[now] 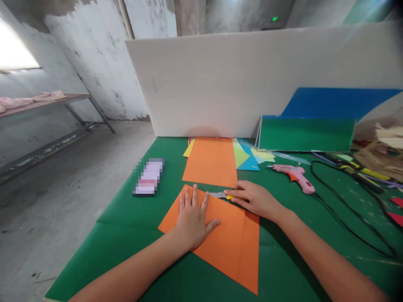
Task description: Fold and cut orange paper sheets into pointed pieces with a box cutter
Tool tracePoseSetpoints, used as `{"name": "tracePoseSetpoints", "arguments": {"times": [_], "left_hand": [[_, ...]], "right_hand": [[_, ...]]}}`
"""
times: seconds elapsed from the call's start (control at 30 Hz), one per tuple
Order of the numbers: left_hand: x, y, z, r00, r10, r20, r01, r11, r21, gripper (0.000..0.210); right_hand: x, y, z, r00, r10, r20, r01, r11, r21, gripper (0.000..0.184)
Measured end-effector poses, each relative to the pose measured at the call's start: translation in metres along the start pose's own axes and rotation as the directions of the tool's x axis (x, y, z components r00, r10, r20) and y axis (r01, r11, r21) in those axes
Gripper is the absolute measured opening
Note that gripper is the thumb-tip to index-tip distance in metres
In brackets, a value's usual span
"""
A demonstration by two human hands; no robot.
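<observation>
My left hand [192, 218] lies flat with fingers spread on a folded orange sheet of paper [226, 235]. At the sheet's far edge, my right hand [253, 197] is closed around a utility knife [230, 196] with a yellow part showing at the fingers. The knife's grey blade [217, 194] points left along that edge; whether it touches the paper I cannot tell. A crease runs down the right part of the folded sheet. Just beyond the knife lies another orange sheet [210, 161], flat, on top of several coloured papers.
A phone-like object [149, 178], pixelated, lies left on the green table [132, 235]. To the right are a pink glue gun [294, 175] with a black cord [343, 222], and tools beyond it. A white board [204, 84] stands behind, with green [305, 133] and blue panels [333, 102].
</observation>
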State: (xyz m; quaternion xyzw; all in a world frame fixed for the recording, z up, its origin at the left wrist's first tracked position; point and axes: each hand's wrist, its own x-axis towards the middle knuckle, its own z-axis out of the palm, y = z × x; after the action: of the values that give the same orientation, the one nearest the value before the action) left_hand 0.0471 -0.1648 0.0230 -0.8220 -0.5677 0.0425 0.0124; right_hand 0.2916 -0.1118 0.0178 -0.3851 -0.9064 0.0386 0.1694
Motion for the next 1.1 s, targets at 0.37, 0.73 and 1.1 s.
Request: {"name": "tracePoseSetpoints", "arguments": {"times": [0.37, 0.73, 1.1], "left_hand": [[0.004, -0.021, 0.018, 0.995, 0.013, -0.103, -0.012, 1.000, 0.011, 0.100], [0.001, -0.021, 0.022, 0.995, -0.003, -0.095, 0.003, 1.000, -0.001, 0.102], [0.002, -0.022, 0.025, 0.992, 0.021, -0.126, -0.021, 1.000, 0.004, 0.100]], "right_hand": [[-0.004, -0.001, -0.003, 1.000, -0.016, 0.019, 0.015, 0.999, 0.031, 0.034], [0.003, -0.003, 0.000, 0.999, -0.004, 0.045, 0.005, 1.000, -0.021, 0.034], [0.024, -0.012, 0.005, 1.000, -0.016, 0.020, 0.016, 1.000, -0.010, 0.037]]}}
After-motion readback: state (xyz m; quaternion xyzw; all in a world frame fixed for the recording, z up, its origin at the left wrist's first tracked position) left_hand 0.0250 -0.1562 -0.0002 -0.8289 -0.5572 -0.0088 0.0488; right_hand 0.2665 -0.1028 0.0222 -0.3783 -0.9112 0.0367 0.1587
